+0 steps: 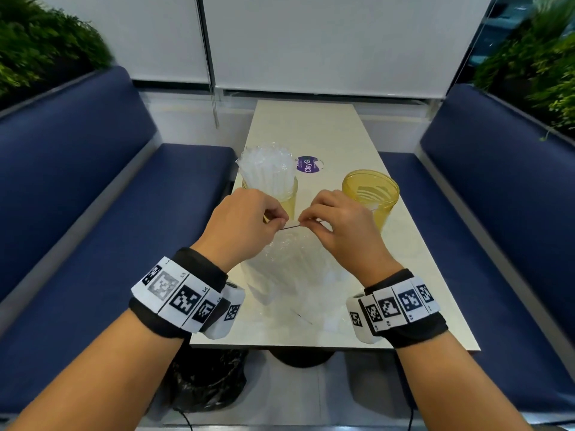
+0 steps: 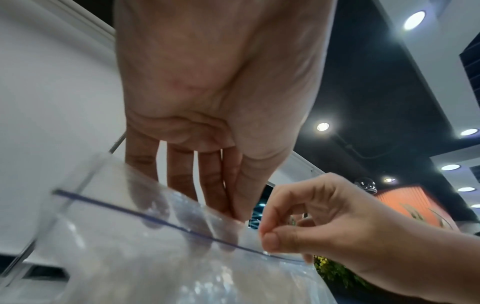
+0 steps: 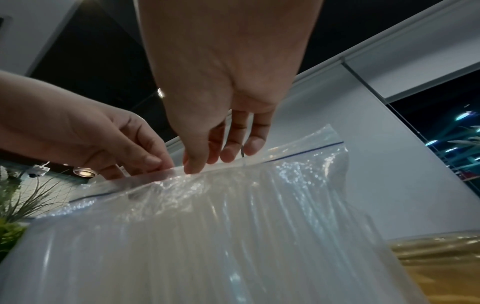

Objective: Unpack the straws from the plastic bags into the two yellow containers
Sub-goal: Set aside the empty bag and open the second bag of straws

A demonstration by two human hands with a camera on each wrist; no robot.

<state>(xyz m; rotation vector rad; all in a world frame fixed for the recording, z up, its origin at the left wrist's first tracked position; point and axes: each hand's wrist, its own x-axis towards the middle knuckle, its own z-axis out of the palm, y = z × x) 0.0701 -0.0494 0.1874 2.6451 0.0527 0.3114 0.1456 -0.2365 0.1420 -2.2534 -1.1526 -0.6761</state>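
Both wrists carry black bands with checkered marker tiles at the bottom of the head view, and just beyond them the left hand (image 1: 245, 222) and right hand (image 1: 339, 225) meet over a clear plastic bag (image 1: 289, 269) standing on the pale table (image 1: 311, 126). Each hand pinches the top lip of the bag between thumb and fingertips, the two pinches nearly touching at the middle of the blue zip line (image 2: 145, 214); the wrist views show one lip taken by each hand, so the judgement is that the seal is about to be pulled apart. Inside the bag a pack of pale straws (image 3: 207, 236) stands upright, filling most of its width. At about 11 o'clock from the hands sits a yellow container (image 1: 287, 197) already stuffed with white straws (image 1: 267, 166), and at about 1 o'clock a second yellow container (image 1: 370, 191) that looks empty. A purple sticker (image 1: 308, 164) lies at 12 o'clock between them. The bag film is thin, slick and floppy, so a hold close to the zip on the stiffer strip should serve best; lower down it would likely slide or stretch. The straws look light and easily bent, better gathered as one bundle round the middle than plucked singly.
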